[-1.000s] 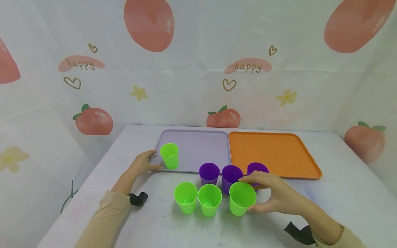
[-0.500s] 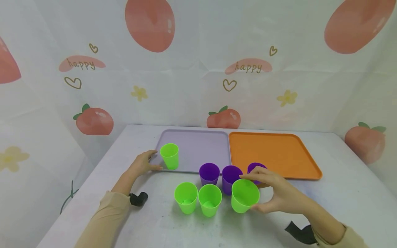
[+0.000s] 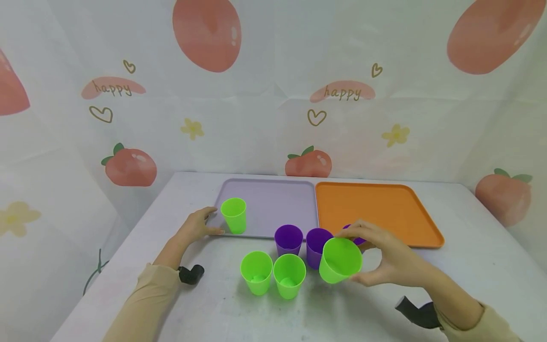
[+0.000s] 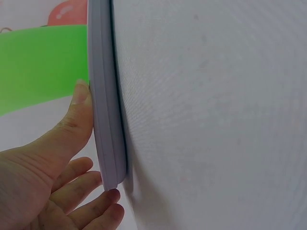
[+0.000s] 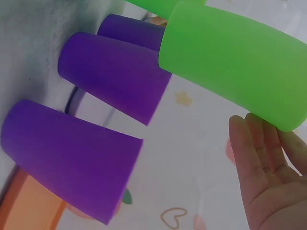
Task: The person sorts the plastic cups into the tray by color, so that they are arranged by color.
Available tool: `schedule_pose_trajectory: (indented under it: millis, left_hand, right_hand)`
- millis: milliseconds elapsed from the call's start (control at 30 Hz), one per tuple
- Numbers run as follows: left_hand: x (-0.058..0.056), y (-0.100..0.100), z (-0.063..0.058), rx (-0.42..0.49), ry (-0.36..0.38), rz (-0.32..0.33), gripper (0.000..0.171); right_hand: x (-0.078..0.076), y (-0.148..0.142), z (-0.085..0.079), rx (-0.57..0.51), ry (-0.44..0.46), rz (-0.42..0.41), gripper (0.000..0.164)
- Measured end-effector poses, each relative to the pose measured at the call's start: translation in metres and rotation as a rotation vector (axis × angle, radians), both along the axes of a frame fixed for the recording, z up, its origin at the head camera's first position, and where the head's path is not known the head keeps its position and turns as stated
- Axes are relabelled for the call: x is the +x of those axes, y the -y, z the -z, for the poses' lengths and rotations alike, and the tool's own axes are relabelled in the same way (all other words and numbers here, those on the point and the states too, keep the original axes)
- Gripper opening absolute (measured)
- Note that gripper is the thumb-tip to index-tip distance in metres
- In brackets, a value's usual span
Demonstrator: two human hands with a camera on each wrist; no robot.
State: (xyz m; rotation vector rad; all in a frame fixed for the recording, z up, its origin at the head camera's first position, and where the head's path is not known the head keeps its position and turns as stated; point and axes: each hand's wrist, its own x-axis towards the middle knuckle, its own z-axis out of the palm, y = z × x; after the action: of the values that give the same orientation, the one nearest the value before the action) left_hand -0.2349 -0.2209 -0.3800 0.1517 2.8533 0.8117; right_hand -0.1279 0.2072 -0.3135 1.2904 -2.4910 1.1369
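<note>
My right hand (image 3: 391, 261) holds a green plastic cup (image 3: 339, 266) between thumb and fingers, raised off the table and slightly tilted. In the right wrist view the green cup (image 5: 235, 67) rises above the purple cups, its rim end at my fingers (image 5: 240, 143). My left hand (image 3: 197, 225) grips the near left corner of the lavender tray (image 3: 278, 209), thumb on its front edge. On that tray, just beside this hand, stands another green cup (image 3: 234, 216). In the left wrist view my thumb (image 4: 79, 96) lies against the tray's rim (image 4: 105, 120).
Two green cups (image 3: 256, 273) stand upright on the table in front. Behind them are purple cups (image 3: 288, 241) close to the trays' front edges, one partly hidden by my right hand. An orange tray (image 3: 376, 209) lies right of the lavender one. A printed cloth (image 3: 256, 104) hangs behind.
My right hand has lifted the green cup and moved it a little right and away from me, tilting it. The left hand has stayed at the tray corner.
</note>
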Motion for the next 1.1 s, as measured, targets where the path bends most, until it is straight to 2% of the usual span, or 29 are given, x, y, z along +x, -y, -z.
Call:
schedule_pose_trajectory:
  millis: [300,633,833,1100]
  left_hand:
    - [-0.001,0.0,0.0,-0.001,-0.006,0.004,0.081]
    - [-0.003,0.002,0.003,0.001,-0.007,0.002,0.081]
    - [-0.003,0.002,0.004,0.006,-0.007,0.0,0.08]
    - [-0.003,0.002,0.003,0.003,-0.004,0.0,0.08]
  right_hand:
    - [-0.007,0.001,-0.016,0.01,-0.046,-0.015,0.063]
    - [-0.015,0.005,-0.026,-0.015,-0.036,-0.051,0.062]
    - [-0.025,0.005,-0.033,-0.036,-0.027,-0.034,0.063]
    - [-0.038,0.007,-0.041,0.005,-0.006,0.066,0.058]
